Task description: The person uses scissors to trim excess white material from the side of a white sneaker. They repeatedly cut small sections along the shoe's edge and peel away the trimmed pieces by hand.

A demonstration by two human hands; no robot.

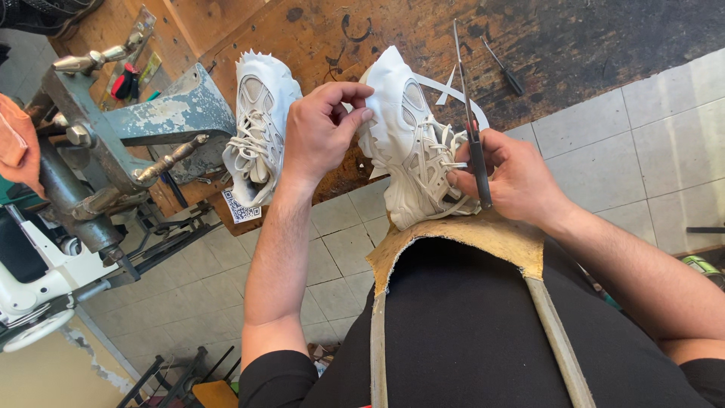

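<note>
Worn wooden bench [317, 30] behind; my left hand [321, 128] pinches the white sneaker [411, 143], my right hand [513, 177] grips scissors [472, 128].

Open tiled floor [634, 151] lies right of the white shoe [411, 151]; leftward, a second shoe [260, 128] and a grey metal machine [136, 143] (levers protruding) crowd the workbench [317, 38].

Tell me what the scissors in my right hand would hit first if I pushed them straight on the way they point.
The right hand holds the scissors pointing away, up the picture. Beyond their tips lies only the worn wooden workbench; the white strip sits beside the blades. Depth is hard to judge.
</note>
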